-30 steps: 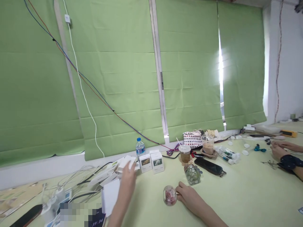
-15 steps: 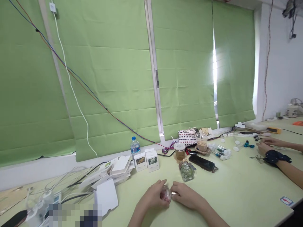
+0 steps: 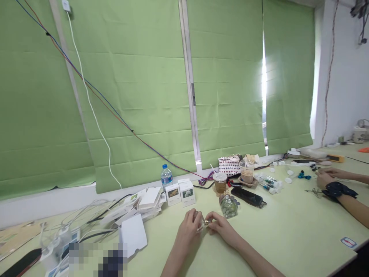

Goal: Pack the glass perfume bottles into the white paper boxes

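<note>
My left hand (image 3: 188, 227) is closed around a small clear glass bottle (image 3: 201, 224), mostly hidden behind the fingers. The bottle lies tilted, its neck toward the right. At that end shows a small shiny gold-coloured cap (image 3: 206, 222), pinched by the fingertips of my right hand (image 3: 219, 226). Whether the cap is on the neck or just off it, I cannot tell. Just beyond my right hand stands a squat glass bottle (image 3: 229, 207) with greenish contents and a gold-coloured top.
Behind my hands are small white boxes (image 3: 187, 193), a water bottle (image 3: 166, 177), a drink cup (image 3: 220, 184) and a black phone (image 3: 248, 197). Cardboard pieces (image 3: 132, 234) and cables lie left. Another person's hands (image 3: 327, 179) are at the right, near several capped tubes (image 3: 269, 182).
Both hands have moved slightly up and away from me. The bottle has turned, so its pinkish contents no longer show and the gold-coloured cap does.
</note>
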